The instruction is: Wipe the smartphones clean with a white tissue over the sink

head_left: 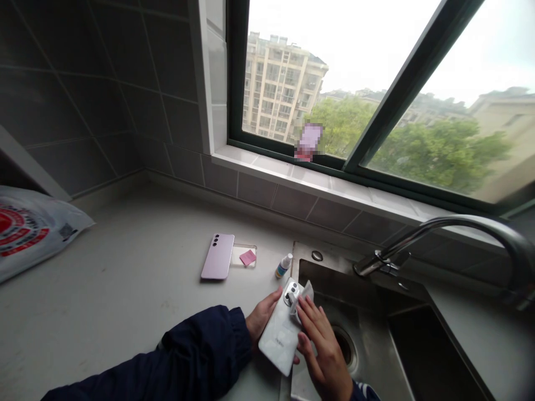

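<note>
My left hand [264, 316] is wrapped round a white smartphone [279, 337], its camera side facing up, tilted over the sink's left edge. On the phone's back, by the camera lenses, my right hand [320, 340] presses a white tissue or cloth [308, 292] under its fingers. Just beyond the phone a small spray bottle [283, 265] with a white cap stands on the counter. A lilac smartphone [218, 257] lies back up further left, beside a clear phone case [238, 256] with a pink slip [248, 257] on it.
The steel sink [368, 328] with its drain lies right of my hands, and a curved faucet [438, 225] arches over it. At far left a printed plastic bag [37, 231] rests on the pale counter [137, 278]. A window with a sill [267, 167] runs behind.
</note>
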{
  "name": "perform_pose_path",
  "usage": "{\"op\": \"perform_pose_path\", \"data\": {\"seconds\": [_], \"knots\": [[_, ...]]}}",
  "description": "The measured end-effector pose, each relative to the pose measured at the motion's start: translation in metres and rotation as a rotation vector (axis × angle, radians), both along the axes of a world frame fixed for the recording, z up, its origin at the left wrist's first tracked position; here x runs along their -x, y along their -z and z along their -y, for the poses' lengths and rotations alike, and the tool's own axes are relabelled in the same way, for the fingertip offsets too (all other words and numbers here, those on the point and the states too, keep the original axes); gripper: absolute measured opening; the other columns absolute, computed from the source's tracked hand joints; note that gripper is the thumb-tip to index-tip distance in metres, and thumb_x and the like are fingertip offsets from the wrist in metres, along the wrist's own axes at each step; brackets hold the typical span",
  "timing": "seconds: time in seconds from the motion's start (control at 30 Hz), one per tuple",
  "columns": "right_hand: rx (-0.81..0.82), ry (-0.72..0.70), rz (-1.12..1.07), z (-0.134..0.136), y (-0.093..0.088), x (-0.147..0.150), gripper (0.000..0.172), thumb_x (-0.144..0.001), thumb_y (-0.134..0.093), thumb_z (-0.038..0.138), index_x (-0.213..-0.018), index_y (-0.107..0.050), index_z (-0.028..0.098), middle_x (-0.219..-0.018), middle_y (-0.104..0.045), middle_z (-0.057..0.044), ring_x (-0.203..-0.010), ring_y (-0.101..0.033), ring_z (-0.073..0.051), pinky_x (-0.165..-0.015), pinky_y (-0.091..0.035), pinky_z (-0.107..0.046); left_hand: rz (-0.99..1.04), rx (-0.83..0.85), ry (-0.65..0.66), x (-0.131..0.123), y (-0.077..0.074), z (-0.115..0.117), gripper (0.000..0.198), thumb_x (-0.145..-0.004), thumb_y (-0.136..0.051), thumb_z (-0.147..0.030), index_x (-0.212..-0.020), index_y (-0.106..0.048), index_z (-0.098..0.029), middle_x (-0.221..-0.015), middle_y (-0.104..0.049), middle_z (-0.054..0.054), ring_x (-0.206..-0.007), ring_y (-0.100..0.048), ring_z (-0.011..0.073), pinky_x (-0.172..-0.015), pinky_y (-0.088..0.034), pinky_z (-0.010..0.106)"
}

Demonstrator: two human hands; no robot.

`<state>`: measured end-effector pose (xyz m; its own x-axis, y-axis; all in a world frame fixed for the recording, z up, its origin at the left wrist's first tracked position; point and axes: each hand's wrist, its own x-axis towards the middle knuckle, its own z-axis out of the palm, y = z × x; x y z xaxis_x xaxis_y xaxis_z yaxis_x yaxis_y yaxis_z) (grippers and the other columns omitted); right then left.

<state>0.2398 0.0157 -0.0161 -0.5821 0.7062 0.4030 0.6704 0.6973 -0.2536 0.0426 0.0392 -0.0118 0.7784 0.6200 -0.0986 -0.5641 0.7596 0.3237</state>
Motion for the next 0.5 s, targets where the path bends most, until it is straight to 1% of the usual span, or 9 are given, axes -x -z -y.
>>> {"op": "perform_pose_path", "data": {"seconds": [0.1, 0.2, 0.3, 0.5], "knots": [[0.028, 0.051, 0.008, -0.002, 0.002, -0.003, 0.053, -0.100, -0.037, 0.027, -0.152, -0.029, 0.019, -0.155, -0.031, -0.010, -0.144, -0.027, -0.032, -0.111, -0.034, -0.056, 0.002, -0.051, 0.087, 0.002, -0.008, -0.001, 0.076, -0.086, -0.029, -0.070, -0.140, -0.044, -0.019, -0.101, -0.069, 0.014, -0.077, -0.069, 0.0308, -0.086, -0.044, 0.054], [0.048, 0.075, 0.008, -0.003, 0.003, -0.003, 0.054, -0.100, -0.036, 0.029, -0.153, -0.026, 0.019, -0.157, -0.028, -0.010, -0.145, -0.024, -0.032, -0.111, -0.033, -0.057, -0.001, -0.062, 0.132, 0.003, -0.012, -0.001, 0.076, -0.087, -0.025, -0.071, -0.139, -0.047, -0.018, -0.095, -0.070, 0.013, -0.076, -0.070, 0.0294, -0.086, -0.044, 0.053], [0.061, 0.075, 0.006, -0.003, 0.003, -0.003, 0.055, -0.100, -0.036, 0.030, -0.153, -0.025, 0.020, -0.157, -0.027, -0.009, -0.145, -0.023, -0.032, -0.112, -0.032, -0.056, -0.007, -0.049, 0.135, 0.004, -0.015, 0.000, 0.076, -0.088, -0.023, -0.070, -0.138, -0.048, -0.019, -0.089, -0.070, 0.012, -0.073, -0.070, 0.0280, -0.085, -0.045, 0.052], [0.076, 0.064, -0.006, -0.002, 0.003, -0.004, 0.056, -0.100, -0.038, 0.030, -0.153, -0.024, 0.022, -0.158, -0.026, -0.009, -0.145, -0.023, -0.031, -0.113, -0.031, -0.055, 0.010, -0.063, 0.123, 0.004, -0.015, 0.000, 0.075, -0.086, -0.029, -0.070, -0.139, -0.046, -0.020, -0.092, -0.070, 0.012, -0.076, -0.070, 0.0290, -0.085, -0.045, 0.052]]}}
